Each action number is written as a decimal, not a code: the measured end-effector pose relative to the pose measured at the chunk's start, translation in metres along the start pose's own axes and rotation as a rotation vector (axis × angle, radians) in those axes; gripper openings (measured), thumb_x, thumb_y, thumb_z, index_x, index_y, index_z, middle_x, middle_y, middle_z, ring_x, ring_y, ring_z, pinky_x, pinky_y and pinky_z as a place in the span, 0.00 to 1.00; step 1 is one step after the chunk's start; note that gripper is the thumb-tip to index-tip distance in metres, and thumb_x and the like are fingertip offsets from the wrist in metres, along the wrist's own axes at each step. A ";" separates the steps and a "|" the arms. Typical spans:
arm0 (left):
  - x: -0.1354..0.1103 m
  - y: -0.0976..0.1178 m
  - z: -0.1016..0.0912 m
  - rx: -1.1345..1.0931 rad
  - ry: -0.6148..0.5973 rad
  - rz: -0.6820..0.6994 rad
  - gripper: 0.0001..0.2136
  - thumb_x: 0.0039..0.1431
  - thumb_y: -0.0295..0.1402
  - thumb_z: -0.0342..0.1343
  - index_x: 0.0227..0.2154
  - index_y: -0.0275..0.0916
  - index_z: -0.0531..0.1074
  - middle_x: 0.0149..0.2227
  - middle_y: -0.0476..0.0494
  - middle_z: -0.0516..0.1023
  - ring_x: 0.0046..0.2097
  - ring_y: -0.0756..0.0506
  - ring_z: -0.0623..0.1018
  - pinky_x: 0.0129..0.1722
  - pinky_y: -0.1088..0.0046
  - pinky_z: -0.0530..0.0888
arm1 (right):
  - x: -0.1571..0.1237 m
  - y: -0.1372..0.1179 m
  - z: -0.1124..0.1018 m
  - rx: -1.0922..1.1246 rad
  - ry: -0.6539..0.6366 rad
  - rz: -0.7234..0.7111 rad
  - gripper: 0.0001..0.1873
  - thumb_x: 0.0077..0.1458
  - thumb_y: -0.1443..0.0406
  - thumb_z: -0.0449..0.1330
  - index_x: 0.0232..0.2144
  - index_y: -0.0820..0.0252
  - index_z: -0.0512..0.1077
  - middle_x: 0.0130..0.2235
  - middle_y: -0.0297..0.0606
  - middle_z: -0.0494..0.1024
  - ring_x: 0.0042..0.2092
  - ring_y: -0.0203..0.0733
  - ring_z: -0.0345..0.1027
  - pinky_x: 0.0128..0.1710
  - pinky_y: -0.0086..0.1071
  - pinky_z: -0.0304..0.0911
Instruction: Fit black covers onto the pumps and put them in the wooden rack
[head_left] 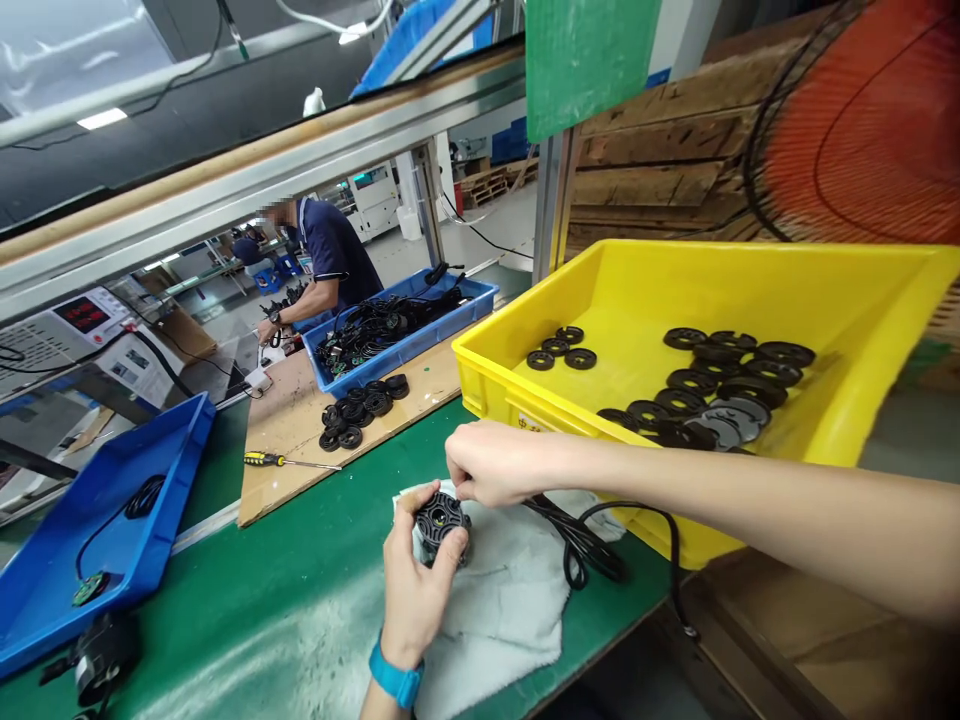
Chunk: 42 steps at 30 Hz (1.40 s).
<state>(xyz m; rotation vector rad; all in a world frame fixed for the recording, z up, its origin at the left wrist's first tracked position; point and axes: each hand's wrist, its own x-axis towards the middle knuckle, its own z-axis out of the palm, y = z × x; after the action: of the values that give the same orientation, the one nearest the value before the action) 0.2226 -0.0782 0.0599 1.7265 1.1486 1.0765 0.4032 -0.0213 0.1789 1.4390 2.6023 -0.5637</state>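
My left hand (418, 585), with a blue band at its wrist, grips a round black part (441, 520) that has a curved slot pattern on its face. The thumb and fingers press on its rim. My right hand (495, 462) is closed at the part's upper right edge, its fingertips curled down; what they pinch is hidden. Below both hands lies a crumpled pale cloth (510, 610). A coiled black cable (581, 540) rests on the cloth to the right, under my right forearm.
A yellow bin (637, 290) with several black rings stands at right. On a wooden board (277, 480) lie a screwdriver (289, 461) and black rings (364, 408). Blue trays (401, 355) (169, 500) hold cabled parts. A person (334, 250) works beyond; a fan (870, 120) is at upper right.
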 end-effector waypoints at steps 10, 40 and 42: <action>-0.015 -0.031 0.015 -0.063 0.078 -0.033 0.21 0.73 0.43 0.38 0.59 0.41 0.65 0.60 0.37 0.70 0.62 0.42 0.69 0.61 0.59 0.66 | 0.001 -0.004 0.006 -0.015 0.008 0.021 0.12 0.53 0.68 0.59 0.34 0.61 0.84 0.35 0.47 0.84 0.36 0.47 0.76 0.29 0.32 0.53; -0.013 -0.021 0.025 -0.075 0.218 -0.002 0.21 0.73 0.46 0.36 0.55 0.39 0.64 0.55 0.35 0.71 0.58 0.42 0.70 0.61 0.58 0.65 | -0.023 -0.049 0.180 0.132 1.416 -0.061 0.21 0.59 0.73 0.58 0.54 0.52 0.71 0.44 0.42 0.76 0.51 0.48 0.71 0.54 0.46 0.70; -0.013 -0.022 0.025 -0.069 0.210 -0.006 0.21 0.72 0.47 0.36 0.55 0.40 0.64 0.55 0.36 0.70 0.58 0.42 0.71 0.60 0.58 0.65 | -0.016 -0.058 0.189 0.446 1.322 0.019 0.21 0.62 0.67 0.58 0.57 0.55 0.68 0.50 0.46 0.75 0.55 0.50 0.69 0.55 0.48 0.69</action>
<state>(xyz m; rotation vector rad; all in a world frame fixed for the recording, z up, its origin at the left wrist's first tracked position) 0.2365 -0.0878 0.0288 1.5843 1.2276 1.3029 0.3484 -0.1321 0.0243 2.6449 3.4688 -0.1564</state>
